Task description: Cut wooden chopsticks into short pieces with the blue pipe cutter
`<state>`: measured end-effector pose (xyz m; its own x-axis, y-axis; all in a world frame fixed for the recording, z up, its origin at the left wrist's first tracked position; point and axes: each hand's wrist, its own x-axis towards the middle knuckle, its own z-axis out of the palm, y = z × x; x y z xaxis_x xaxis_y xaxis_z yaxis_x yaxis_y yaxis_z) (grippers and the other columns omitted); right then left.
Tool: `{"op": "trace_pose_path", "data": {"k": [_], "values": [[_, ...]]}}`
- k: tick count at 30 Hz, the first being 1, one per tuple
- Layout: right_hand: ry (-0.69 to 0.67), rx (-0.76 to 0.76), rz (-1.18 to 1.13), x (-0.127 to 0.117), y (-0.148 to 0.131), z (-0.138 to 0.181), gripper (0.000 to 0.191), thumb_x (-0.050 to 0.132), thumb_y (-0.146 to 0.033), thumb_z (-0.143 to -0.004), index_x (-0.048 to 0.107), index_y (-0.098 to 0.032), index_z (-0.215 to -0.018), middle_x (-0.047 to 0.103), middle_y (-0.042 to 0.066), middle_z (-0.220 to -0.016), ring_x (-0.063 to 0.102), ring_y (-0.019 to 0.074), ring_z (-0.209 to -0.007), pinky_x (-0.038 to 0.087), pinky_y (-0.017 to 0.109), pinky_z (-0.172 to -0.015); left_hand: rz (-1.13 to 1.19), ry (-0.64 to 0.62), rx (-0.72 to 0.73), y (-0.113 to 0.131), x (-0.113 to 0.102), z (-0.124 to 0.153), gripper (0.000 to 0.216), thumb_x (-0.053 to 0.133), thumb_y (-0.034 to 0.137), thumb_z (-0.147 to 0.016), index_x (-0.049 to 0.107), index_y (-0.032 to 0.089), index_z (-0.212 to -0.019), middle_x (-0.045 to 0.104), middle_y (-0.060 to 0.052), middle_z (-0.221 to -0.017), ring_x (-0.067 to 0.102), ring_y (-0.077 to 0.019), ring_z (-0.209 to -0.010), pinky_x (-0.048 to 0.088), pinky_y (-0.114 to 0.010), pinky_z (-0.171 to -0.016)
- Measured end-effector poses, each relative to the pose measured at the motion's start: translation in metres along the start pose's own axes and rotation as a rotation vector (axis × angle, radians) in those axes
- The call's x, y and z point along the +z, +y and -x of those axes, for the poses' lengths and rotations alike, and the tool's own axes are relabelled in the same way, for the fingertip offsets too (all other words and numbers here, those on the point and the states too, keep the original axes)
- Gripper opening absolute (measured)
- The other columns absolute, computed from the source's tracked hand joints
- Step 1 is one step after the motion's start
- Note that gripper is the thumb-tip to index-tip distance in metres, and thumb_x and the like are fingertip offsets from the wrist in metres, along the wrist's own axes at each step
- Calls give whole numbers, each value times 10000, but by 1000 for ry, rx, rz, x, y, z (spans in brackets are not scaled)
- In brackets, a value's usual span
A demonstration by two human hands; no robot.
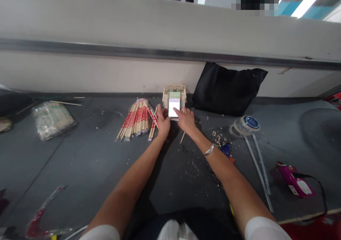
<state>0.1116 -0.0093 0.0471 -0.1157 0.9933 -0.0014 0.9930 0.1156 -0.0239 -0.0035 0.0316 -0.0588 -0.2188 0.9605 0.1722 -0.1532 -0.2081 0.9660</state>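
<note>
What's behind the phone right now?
A wooden lattice structure shows above and beside the phone, with the wall behind it. The phone covers the structure's middle, so that part can't be seen.

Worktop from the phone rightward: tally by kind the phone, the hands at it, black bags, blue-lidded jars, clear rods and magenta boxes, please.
Phone: 1
Hands, left hand and right hand: 2
Black bag: 1
Blue-lidded jar: 1
Clear rods: 2
Magenta box: 1
Total: 8
</note>
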Motion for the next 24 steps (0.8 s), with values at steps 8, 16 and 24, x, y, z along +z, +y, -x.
{"op": "trace_pose_path", "data": {"k": [8, 16, 24], "values": [[5, 11, -12, 1, -1, -1, 590, 407, -122, -992, 449, -332, -1542, 614, 146, -1255, 565, 280, -1142, 434, 401, -930, 12, -8, -7, -1, -1, 0, 962, 570, 57, -670, 341, 276, -1578, 665, -104, -1292, 640, -254, -1247, 504, -456, -1110], [-12, 25, -4, -2, -2, 0, 582, 394, -133, -999, 439, -336, -1543, 607, 144, -1272, 562, 273, -1153, 436, 395, -945, 8, -15, -17, 0, -1, -1, 959, 570, 50, -684, 333, 299, -1579, 663, -94, -1317, 634, -243, -1261, 493, -449, -1124], [-9, -26, -52, -24, -3, 22, 619, 386, -87, -961, 472, -309, -1533, 605, 146, -1266, 561, 282, -1147, 451, 405, -959, 36, -15, -7, 2, 1, 0, 994, 569, 86, -657, 307, 277, -1597, 655, -103, -1296, 642, -245, -1238, 493, -437, -1115]]}}
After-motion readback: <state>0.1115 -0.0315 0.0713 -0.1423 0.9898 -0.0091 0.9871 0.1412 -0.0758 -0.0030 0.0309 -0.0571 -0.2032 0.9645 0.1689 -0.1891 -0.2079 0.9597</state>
